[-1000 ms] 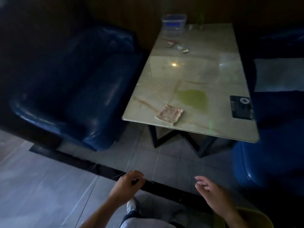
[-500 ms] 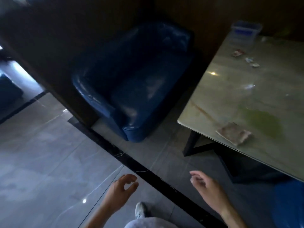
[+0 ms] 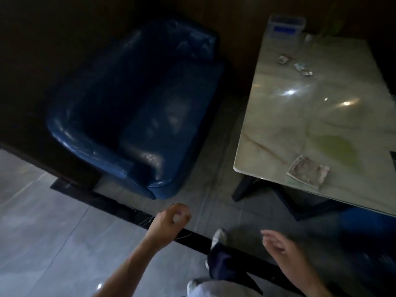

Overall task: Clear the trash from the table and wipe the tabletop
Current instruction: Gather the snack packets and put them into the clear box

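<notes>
A pale marble table fills the right of the view. A crumpled brownish paper lies near its front edge beside a greenish stain. Small wrappers lie near the far end. My left hand hangs over the floor with fingers loosely curled and nothing in it. My right hand is open, low and short of the table's front edge. Both hands are well apart from the table.
A dark blue leather armchair stands left of the table. A clear plastic box sits at the table's far end. A dark object shows at the right edge. Black table legs, tiled floor and my shoe lie below.
The view has swung left, then partly back, so the table sits at the right. My left hand has risen and curled its fingers. My right hand stays open.
</notes>
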The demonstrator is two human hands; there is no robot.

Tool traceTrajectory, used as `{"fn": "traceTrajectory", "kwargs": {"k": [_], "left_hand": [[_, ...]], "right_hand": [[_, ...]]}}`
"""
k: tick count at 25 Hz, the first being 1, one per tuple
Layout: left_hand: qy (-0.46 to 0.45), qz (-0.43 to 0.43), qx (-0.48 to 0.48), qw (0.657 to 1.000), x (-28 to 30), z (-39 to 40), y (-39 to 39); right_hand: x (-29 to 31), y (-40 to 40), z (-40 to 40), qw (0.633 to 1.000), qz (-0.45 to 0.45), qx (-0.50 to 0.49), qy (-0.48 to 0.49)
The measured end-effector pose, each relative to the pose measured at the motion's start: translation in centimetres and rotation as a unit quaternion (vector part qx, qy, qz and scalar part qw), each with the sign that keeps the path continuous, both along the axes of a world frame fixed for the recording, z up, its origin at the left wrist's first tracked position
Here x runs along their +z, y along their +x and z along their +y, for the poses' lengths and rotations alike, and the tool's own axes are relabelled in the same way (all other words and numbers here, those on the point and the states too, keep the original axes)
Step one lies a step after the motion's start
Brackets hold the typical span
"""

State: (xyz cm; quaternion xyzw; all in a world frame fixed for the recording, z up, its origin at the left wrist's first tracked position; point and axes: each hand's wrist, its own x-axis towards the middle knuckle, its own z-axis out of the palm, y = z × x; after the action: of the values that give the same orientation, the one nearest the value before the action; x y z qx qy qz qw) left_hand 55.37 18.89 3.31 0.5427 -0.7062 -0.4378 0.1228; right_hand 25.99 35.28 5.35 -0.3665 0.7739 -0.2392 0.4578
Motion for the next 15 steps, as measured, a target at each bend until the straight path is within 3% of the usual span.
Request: {"fn": "traceTrajectory", "kwargs": {"k": [4,7,15], "left_hand": [[-0.016,0.011,-0.057,0.998,0.5,-6.8,-3.4],[-0.023,-0.002,-0.062,0.998,0.6,-11.6,-3.8],[0.005,0.018,0.113,0.993,1.0,-18.8,-1.1]], "right_hand": [[-1.1,-1.3,-4.2,0.999,-0.005,-0.052,0.013],[-1.1,-2.4,-10.8,1.0,-0.008,-0.018,0.01],[1.7,-3.5,-32.2,0.984,0.057,0.161,-0.047]]}}
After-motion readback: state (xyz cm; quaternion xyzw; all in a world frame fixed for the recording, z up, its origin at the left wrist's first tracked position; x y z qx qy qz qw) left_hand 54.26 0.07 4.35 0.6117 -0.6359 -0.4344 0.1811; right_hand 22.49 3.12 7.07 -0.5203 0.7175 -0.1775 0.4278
